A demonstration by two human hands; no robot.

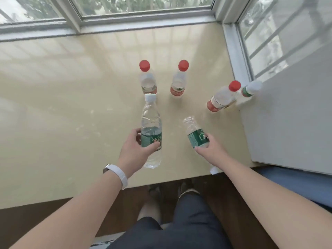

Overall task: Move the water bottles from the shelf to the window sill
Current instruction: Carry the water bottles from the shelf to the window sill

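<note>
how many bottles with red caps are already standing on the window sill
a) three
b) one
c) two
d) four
a) three: red caps show on the far left bottle, the middle bottle and the one near the right wall. The bottle behind that has a white cap, and each hand holds a green-labelled bottle.

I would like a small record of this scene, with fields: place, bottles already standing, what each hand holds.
place: window sill, beige, below windows
standing bottles: four; two red-capped in the middle, one red-capped and one white-capped at the right
left hand: holds large green-label bottle, white cap
right hand: holds small green-label bottle, no cap visible
left wrist: white band
</note>
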